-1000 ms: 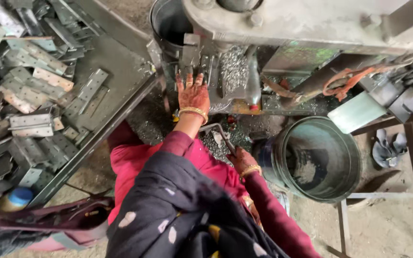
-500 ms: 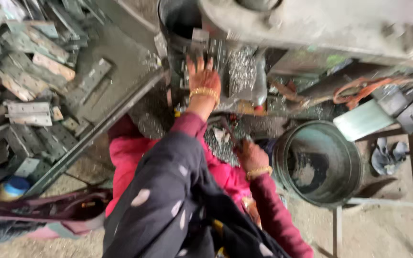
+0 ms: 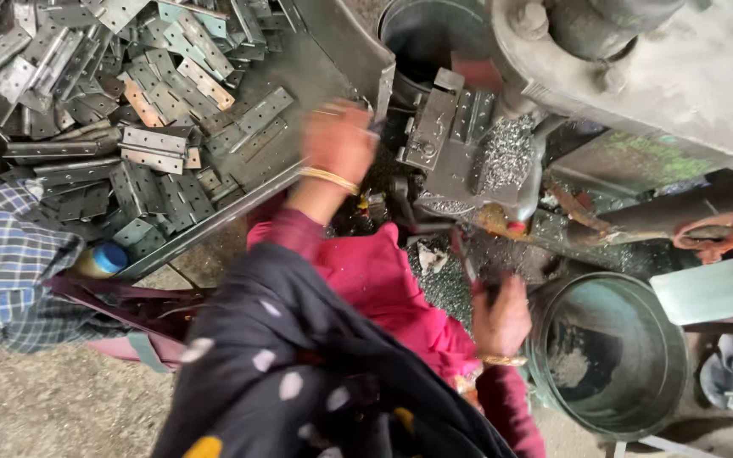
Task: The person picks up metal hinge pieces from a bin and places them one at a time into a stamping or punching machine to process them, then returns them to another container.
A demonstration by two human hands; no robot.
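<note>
The left hand (image 3: 338, 142), blurred and with a thin gold bangle at the wrist, reaches up to the edge of the sloped grey metal tray (image 3: 316, 64), and whether its fingers are spread or closed on anything cannot be told. Just beyond and to the left of those fingers lies the heap of flat grey punched steel hinge plates (image 3: 142, 153), loosely piled across the tray, some rust-tinged. The plates look stiff, thin and fairly light singly, with hard stamped edges and likely an oily skin, so a pinch across the two long edges near the middle seems the surest hold. To the right of the left fingertips stands the grey steel press die block (image 3: 460, 144), dusted with bright metal chips. The right hand (image 3: 500, 318) sits lower, its fingers curled together around a thin dark rod-like handle (image 3: 468, 270) that rises above the knuckles. Just right of that hand is the round green metal bucket (image 3: 608, 356), with swarf in its bottom.
</note>
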